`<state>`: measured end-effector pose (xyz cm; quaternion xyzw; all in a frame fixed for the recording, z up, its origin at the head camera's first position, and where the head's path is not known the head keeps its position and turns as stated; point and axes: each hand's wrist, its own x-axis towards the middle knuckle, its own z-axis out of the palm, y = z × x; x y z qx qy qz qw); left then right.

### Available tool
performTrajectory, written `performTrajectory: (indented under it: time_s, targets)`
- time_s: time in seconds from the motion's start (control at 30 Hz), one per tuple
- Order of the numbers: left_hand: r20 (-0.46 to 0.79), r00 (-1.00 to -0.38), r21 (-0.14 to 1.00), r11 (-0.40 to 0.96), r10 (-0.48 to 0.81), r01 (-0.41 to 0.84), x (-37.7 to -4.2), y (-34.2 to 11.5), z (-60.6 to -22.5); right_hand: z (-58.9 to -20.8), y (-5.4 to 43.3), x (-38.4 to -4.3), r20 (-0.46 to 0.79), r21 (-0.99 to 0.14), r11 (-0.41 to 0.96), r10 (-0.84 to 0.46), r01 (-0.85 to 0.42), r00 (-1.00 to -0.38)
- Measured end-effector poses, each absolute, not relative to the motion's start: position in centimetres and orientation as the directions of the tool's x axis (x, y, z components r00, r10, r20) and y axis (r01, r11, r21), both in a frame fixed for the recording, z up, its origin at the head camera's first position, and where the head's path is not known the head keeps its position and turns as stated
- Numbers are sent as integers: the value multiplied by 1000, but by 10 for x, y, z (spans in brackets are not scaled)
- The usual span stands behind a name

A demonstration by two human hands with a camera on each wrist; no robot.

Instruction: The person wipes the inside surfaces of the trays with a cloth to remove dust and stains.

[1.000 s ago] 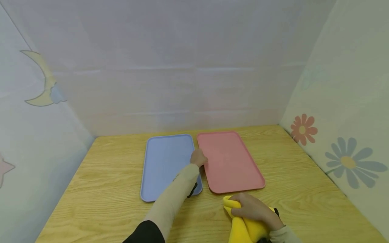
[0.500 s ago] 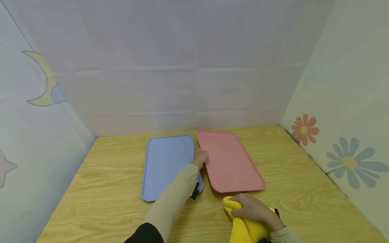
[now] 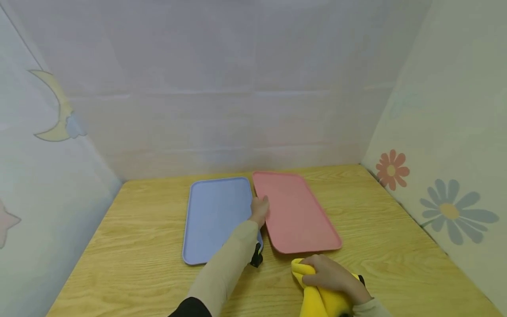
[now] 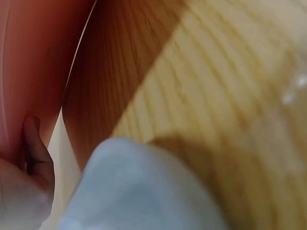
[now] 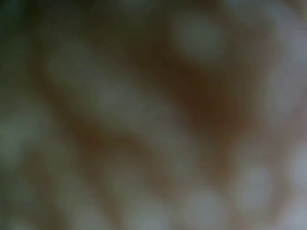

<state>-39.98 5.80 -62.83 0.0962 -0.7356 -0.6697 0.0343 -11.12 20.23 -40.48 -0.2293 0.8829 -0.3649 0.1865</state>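
Observation:
In the head view my left hand [image 3: 259, 210] grips the left edge of a pink tray [image 3: 299, 215], whose left side is tilted up off the table. From the left wrist view, my thumb [image 4: 41, 158] presses the tray's underside [image 4: 36, 62], and a dark shadow falls on the wood below. Near the front, my right hand [image 3: 330, 275] holds a bunched yellow cloth [image 3: 313, 301], fingers curled into its fold. Only a dark brown blur shows in the right wrist view.
A blue tray [image 3: 218, 220] lies flat on the wooden table [image 3: 130, 246], left of the pink one and partly behind my left forearm. Pale sheets [image 3: 198, 88] close off the back and sides. A blurred pale rounded shape [image 4: 139, 187] fills the lower left wrist view.
My left hand has raised the pink tray's left edge, so the tray now leans more. The right hand and the yellow cloth have stayed in place.

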Motion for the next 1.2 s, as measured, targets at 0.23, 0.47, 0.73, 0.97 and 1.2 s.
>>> performTrajectory:
  time_s: [0.23, 0.47, 0.73, 0.97, 1.2]
  targets:
    - [-33, -986, 999, -8, -165, -32, -445, 55, -710, -406, 205, -110, -187, -770, 599, -540, -219, -821]
    - [-33, -998, 986, -165, -61, -23, -395, 44, -628, -400, 209, -111, -146, -788, 569, -543, -235, -827]
    - [-19, -1000, 953, -303, 13, -22, -414, 23, -644, -388, 213, -113, -119, -825, 524, -529, -213, -840]
    - [112, -993, 962, -246, -30, 116, -348, -6, -551, -376, 210, -117, -88, -852, 475, -543, -220, -835]
    - [0, -998, 973, -230, -64, 15, -243, -32, -412, -357, 201, -124, -29, -837, 491, -480, -241, -877]
